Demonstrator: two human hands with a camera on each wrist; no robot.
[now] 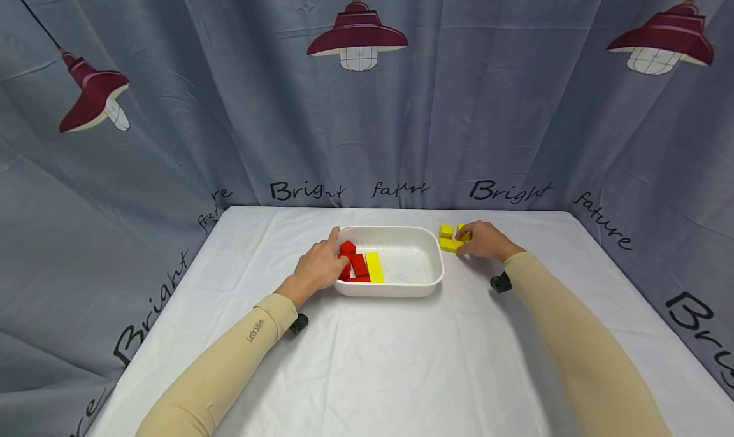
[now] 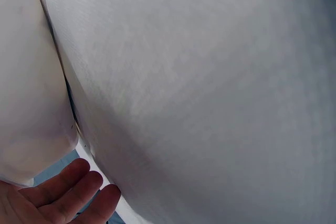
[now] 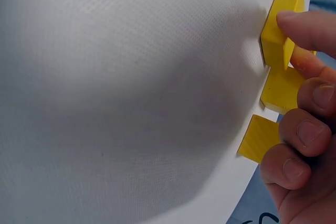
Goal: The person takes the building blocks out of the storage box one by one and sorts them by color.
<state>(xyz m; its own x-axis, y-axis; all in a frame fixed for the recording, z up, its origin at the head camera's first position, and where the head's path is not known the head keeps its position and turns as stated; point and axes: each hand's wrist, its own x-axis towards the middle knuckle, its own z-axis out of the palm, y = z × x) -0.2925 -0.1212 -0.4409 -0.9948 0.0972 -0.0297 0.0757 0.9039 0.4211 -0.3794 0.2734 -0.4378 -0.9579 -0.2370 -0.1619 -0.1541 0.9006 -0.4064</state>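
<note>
A white tray (image 1: 410,290) stands mid-table. My left hand (image 1: 318,264) holds its left wall, thumb over the rim inside and index finger along the outside. In the left wrist view, the other fingers (image 2: 79,192) stretch out beside the tray. Several red blocks (image 1: 359,265) and an upright-looking yellow strip-shaped block (image 1: 375,267) lie in the tray's left half. To the right of the tray, my right hand (image 1: 484,239) pinches a long yellow block (image 3: 278,30) between thumb and index finger. Its other fingers are curled beside two further yellow blocks (image 3: 286,88), (image 1: 446,230).
A white cloth covers the table (image 1: 401,360), whose far edge lies close behind the tray and yellow blocks. Behind it hangs a grey-blue curtain (image 1: 487,118) with printed lamps and lettering. A small black device (image 1: 501,283) sits under the right wrist, another (image 1: 299,324) under the left.
</note>
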